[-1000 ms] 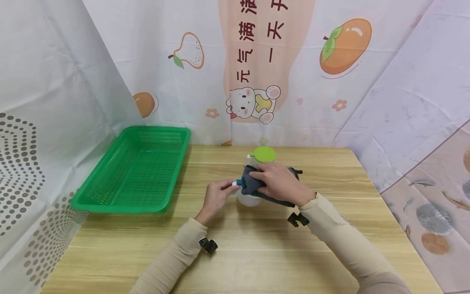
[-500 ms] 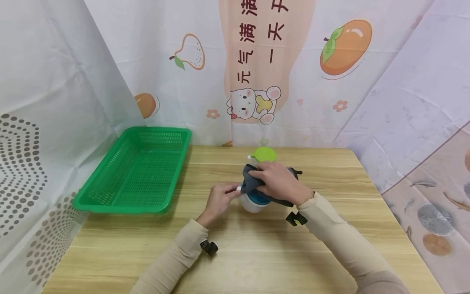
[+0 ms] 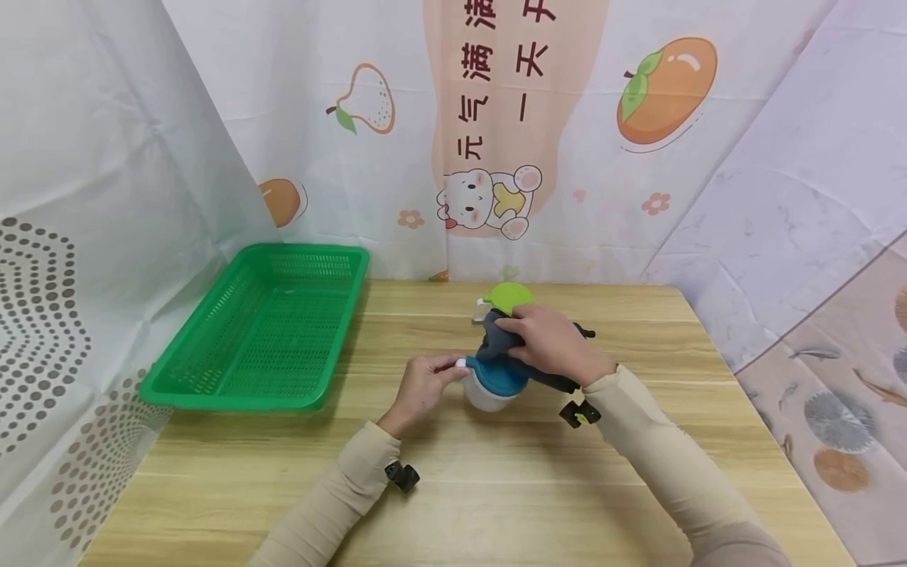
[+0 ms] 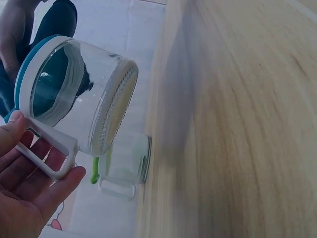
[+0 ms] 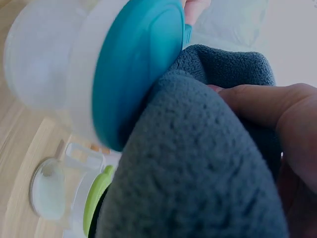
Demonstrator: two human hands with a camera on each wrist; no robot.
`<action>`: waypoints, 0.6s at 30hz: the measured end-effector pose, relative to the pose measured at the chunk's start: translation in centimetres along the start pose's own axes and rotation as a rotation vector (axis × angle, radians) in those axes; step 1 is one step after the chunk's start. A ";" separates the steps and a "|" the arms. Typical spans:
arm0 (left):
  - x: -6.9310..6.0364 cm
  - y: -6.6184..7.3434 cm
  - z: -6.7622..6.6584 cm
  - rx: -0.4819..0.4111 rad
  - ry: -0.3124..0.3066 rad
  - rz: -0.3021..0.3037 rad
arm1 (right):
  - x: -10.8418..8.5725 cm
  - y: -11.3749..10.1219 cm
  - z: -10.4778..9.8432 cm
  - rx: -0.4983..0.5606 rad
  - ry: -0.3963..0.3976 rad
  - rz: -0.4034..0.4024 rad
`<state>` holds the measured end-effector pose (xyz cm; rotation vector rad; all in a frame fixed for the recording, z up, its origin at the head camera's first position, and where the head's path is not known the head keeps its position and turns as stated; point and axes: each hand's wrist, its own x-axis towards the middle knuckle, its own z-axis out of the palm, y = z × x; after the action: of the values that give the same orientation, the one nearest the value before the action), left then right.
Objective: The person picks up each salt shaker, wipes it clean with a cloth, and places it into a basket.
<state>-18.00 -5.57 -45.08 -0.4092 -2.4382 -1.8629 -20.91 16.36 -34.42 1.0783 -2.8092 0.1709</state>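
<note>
A clear jar (image 4: 94,99) with a white collar and blue lid (image 3: 505,378) is held up off the table, tilted in the left wrist view. My left hand (image 3: 421,391) grips its white handle (image 4: 52,146), the thumb near the lid's tab. In my right hand (image 3: 556,342) is a dark grey cloth (image 5: 193,163), pinched between thumb and fingers and bunched against the lid's far right side. Part of the lid is hidden by the cloth, which hangs down to the right under my wrist.
Behind the cloth, a second clear jar (image 4: 124,163) with a green lid (image 3: 510,295) stands on the wooden table (image 3: 482,504). A green plastic basket (image 3: 340,315) lies at the left. A printed curtain (image 3: 397,173) hangs along the table's back edge.
The jar has come slightly nearer and its blue lid now shows. My left hand moved a little right with it. The cloth and my right hand shifted right, uncovering more of the lid.
</note>
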 end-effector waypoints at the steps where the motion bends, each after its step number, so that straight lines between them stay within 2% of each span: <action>1: 0.0 0.0 -0.1 -0.005 0.003 -0.007 | -0.1 0.2 0.0 0.005 0.005 0.003; 14: 0.2 0.0 -0.5 -0.038 0.088 -0.071 | -0.7 1.2 0.1 0.030 0.032 0.017; 18: 0.2 0.1 -0.4 -0.027 0.093 -0.068 | -0.6 1.1 0.2 0.032 0.030 0.008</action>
<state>-18.17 -5.94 -44.81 -0.2386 -2.3979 -1.8975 -21.22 17.51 -34.75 1.0621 -2.7942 0.2309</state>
